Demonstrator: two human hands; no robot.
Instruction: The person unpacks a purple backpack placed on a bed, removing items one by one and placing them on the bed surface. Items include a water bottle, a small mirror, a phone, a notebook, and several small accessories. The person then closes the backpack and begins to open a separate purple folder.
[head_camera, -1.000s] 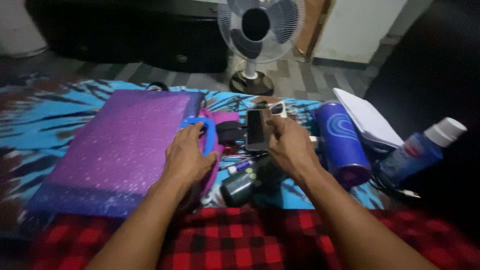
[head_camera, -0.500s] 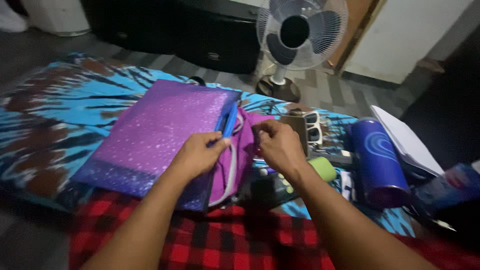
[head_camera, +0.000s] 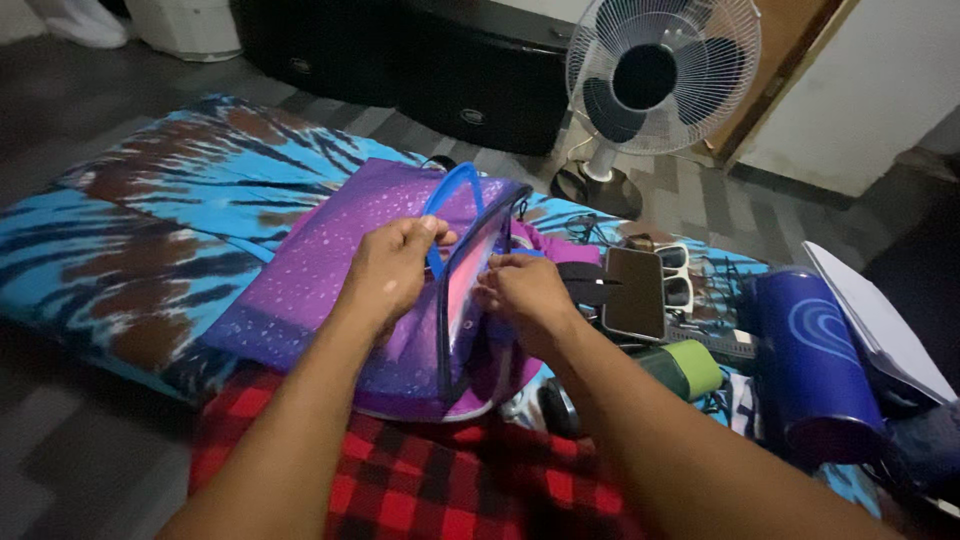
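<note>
left hand (head_camera: 395, 268): closed in a pinch on the blue handle (head_camera: 447, 200) of the purple bag (head_camera: 330, 265); you're lifting the near-left side of the mouth up off the bed.
right hand (head_camera: 522, 298): fingers curled narrow on the opposite edge of the bag mouth, pulling it right. Exact grip point is hidden by the fabric, so I can't tell if you have the second handle or just the rim.
bag position: lying flat on the blue tie-dye sheet (head_camera: 150, 220), centre-left, mouth pointing at your lap and the red checked cloth (head_camera: 400, 470).
bag state: mouth spread open between your hands, pink lining (head_camera: 462, 275) showing. I see nothing in the visible part of the interior; the deeper part is out of view.
done, as I read it: bag gripped and opened.
left, as I read it: all the loose items are outside the bag, none in hand.
phone (head_camera: 633, 292): dark screen, flat, just right of your right hand.
white sunglasses (head_camera: 678, 275): touching the phone's far-right edge.
green-ended cylinder (head_camera: 690, 368): near side of the phone, lying down.
blue bottle (head_camera: 812, 360): on its side, further right, well apart from the bag.
white papers (head_camera: 880, 325): right edge, beside the bottle.
black strap or clip item (head_camera: 585, 283): between bag and phone; can't tell what it is.
fan (head_camera: 660, 75): on the floor beyond the bed, not involved.
</note>
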